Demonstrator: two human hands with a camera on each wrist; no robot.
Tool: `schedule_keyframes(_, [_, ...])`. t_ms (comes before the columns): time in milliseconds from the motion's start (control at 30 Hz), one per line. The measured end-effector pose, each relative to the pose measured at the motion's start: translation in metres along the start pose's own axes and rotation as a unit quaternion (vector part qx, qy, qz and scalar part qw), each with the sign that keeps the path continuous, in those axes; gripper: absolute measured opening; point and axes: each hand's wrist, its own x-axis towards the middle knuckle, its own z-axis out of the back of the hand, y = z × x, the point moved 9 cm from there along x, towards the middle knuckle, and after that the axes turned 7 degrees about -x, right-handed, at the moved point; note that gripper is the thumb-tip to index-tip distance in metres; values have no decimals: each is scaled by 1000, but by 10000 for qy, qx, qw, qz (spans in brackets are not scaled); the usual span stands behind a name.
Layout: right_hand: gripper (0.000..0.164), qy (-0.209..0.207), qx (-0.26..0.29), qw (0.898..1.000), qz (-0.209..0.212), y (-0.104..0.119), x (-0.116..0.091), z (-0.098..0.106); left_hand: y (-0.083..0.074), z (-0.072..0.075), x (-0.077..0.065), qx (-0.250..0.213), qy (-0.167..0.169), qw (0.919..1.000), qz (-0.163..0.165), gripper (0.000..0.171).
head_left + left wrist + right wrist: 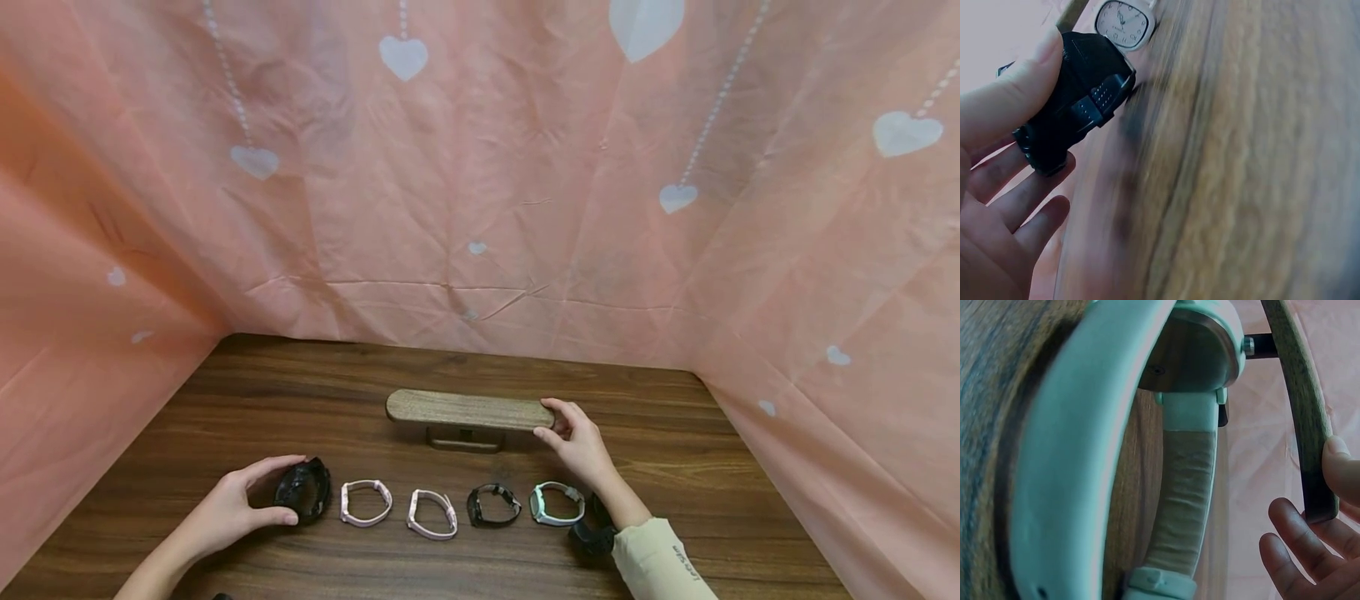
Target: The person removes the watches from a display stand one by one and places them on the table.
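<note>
On the left of the table, my left hand [228, 508] holds a chunky black watch [303, 490] between thumb and fingers. In the left wrist view that black watch [1082, 94] shows its strap and buckle close up. My right hand [581, 442] grips the right end of a wooden watch stand [465, 408], a long rounded bar on a low foot. The thumb is on the near side and fingers on the far side of the bar [1307, 406] in the right wrist view.
Between the hands stand two pale pink watches [366, 503] [432, 514], a black watch [493, 506] and a mint-green watch [557, 504] in a row. A black object [592, 533] sits by the right wrist. Pink curtain [480, 192] encloses the brown table [300, 375].
</note>
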Motion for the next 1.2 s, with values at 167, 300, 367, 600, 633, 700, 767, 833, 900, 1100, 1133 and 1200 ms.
schedule_keyframes(167, [45,-8,18,10000,-27,0,0,-1,9,5,-4,-2,57,9997,217,67])
schedule_keyframes(300, [45,10,9,10000,-48,0,1,-1,14,7,-6,167,84,9989,439,68])
schedule_keyframes(367, [45,17,6,10000,-49,0,1,-2,16,8,-7,289,99,9978,584,68])
schedule_keyframes(600, [45,93,38,9999,-55,1,2,-1,19,9,-8,303,199,9962,787,69])
schedule_keyframes(633, [45,115,54,9999,-18,1,2,-1,19,10,-7,278,202,9969,714,69])
schedule_keyframes(700, [44,156,57,9998,85,2,2,0,16,10,-5,241,194,9981,534,69])
schedule_keyframes(767, [44,180,49,9996,213,3,2,3,15,12,-4,185,154,9989,402,67])
schedule_keyframes(833, [43,156,16,9993,340,3,2,6,14,14,-2,183,73,9992,342,62])
schedule_keyframes(900, [41,102,-57,9989,461,2,1,10,15,16,0,194,-42,9989,420,56])
schedule_keyframes(1100, [40,-52,-282,9980,566,0,-8,23,17,24,13,636,-555,9931,814,42])
schedule_keyframes(1133, [40,-51,-325,9980,536,-1,-11,24,16,25,15,718,-631,9917,856,41])
schedule_keyframes(1200, [40,-48,-407,9980,492,-4,-14,27,15,25,21,813,-737,9900,888,41])
